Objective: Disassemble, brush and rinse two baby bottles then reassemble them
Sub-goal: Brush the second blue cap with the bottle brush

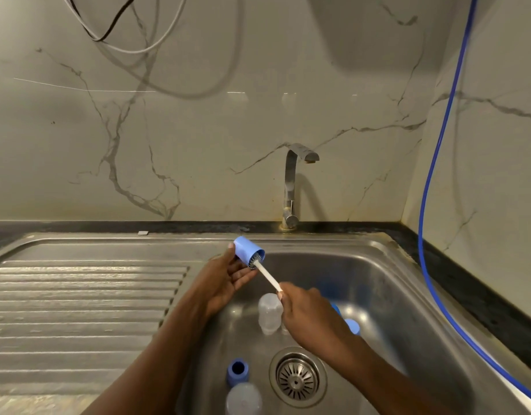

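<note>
My left hand (225, 283) holds a blue bottle cap (246, 250) on its side above the sink's left rim, its open end facing right. My right hand (310, 316) grips the white handle of a bottle brush (265, 272), whose bristle head sits inside the cap's opening. In the basin below lies a clear bottle body (269, 313). A blue screw ring (237, 371) rests near the front, with a second clear bottle (243, 398) just below it. More blue parts (352, 324) peek out behind my right hand, partly hidden.
The steel sink (407, 295) has a round drain strainer (298, 378) at the front. A ribbed drainboard (78, 310) lies to the left. The tap (291, 187) stands at the back, with no water running. A blue hose (431, 205) hangs down the right wall.
</note>
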### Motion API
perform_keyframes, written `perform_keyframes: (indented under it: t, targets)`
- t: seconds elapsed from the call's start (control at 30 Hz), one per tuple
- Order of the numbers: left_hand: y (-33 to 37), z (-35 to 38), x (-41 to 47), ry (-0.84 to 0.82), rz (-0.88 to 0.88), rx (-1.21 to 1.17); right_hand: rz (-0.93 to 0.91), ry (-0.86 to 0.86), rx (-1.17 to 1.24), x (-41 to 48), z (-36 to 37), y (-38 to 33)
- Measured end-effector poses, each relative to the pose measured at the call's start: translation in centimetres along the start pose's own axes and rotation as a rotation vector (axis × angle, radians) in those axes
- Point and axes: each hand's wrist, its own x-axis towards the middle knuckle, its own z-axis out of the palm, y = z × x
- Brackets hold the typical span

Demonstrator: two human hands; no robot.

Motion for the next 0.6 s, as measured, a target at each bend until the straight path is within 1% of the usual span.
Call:
perform_keyframes:
  t: [0.07, 0.1, 0.13, 0.17, 0.23, 0.27, 0.3, 0.33, 0.37, 0.4, 0.43, 0.5, 0.53, 0.57, 0.6]
  targets:
    - [0.1, 0.2, 0.0, 0.016, -0.009, 0.011, -0.007, -0.032, 0.051, 0.1, 0.1, 0.0]
    - [0.1, 0.1, -0.1, 0.024, -0.012, -0.004, 0.005, -0.075, 0.138, 0.0, 0.1, -0.3]
    - [0.3, -0.1, -0.1, 0.023, -0.020, -0.044, 0.046, -0.142, 0.290, 0.0, 0.1, -0.7]
    - [0.4, -0.3, -0.2, 0.004, -0.032, -0.124, 0.119, -0.233, 0.502, -0.1, -0.2, -1.0]
    - [0.8, -0.7, -0.7, -0.085, -0.054, -0.343, 0.254, -0.449, 0.935, -0.2, -1.2, -1.7]
    - [0.9, -0.8, -0.8, -0.133, -0.055, -0.437, 0.281, -0.541, 1.087, -0.2, -1.8, -1.9]
    - [0.9, -0.9, -0.9, -0.166, -0.053, -0.488, 0.298, -0.607, 1.191, -0.2, -2.2, -2.1]
    - [0.9, -1.1, -0.8, -0.174, -0.049, -0.485, 0.305, -0.634, 1.247, -0.1, -2.4, -2.1]
    - [0.6, -1.1, -0.7, -0.159, -0.041, -0.434, 0.318, -0.623, 1.243, -0.1, -2.5, -2.2]
    - [0.3, -1.2, -0.3, -0.112, -0.014, -0.336, 0.316, -0.572, 1.156, -0.1, -2.2, -2.3]
    - [0.0, -1.4, 0.1, -0.040, 0.032, -0.212, 0.282, -0.483, 0.970, -0.2, -1.9, -2.4]
    - [-0.3, -1.5, 0.5, 0.084, 0.111, -0.003, 0.151, -0.243, 0.409, -0.2, -1.0, -1.9]
    - [-0.3, -1.3, 0.5, 0.104, 0.110, 0.049, 0.075, -0.147, 0.175, -0.1, -0.6, -1.4]
    - [-0.3, -1.2, 0.5, 0.097, 0.079, 0.054, 0.036, -0.089, 0.045, 0.0, -0.2, -0.8]
    - [-0.2, -0.9, 0.3, 0.082, 0.034, 0.038, 0.025, -0.063, 0.000, 0.1, 0.0, -0.4]
